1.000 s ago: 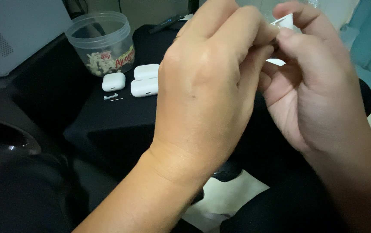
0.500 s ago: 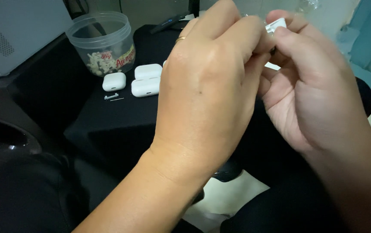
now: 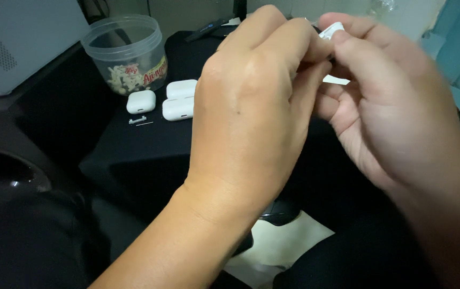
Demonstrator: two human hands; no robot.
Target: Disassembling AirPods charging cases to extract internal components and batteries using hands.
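Pinching a small white plastic piece (image 3: 330, 29) between fingertips, both hands — left hand (image 3: 251, 107), right hand (image 3: 396, 107) — are closed on it, raised above the black bench (image 3: 150, 155). Likely light, stiff and slippery — best held by its edges.

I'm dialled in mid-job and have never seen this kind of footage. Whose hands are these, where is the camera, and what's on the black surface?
There is no machine: one camera on a person's head looks down at their own bare hands. The left hand and right hand are raised close to the lens, pinching a small white part between the fingertips; most of it is hidden. Behind them, on a black surface, lie three white earbud cases, a tiny metal pin and a clear plastic jar holding small white pieces.
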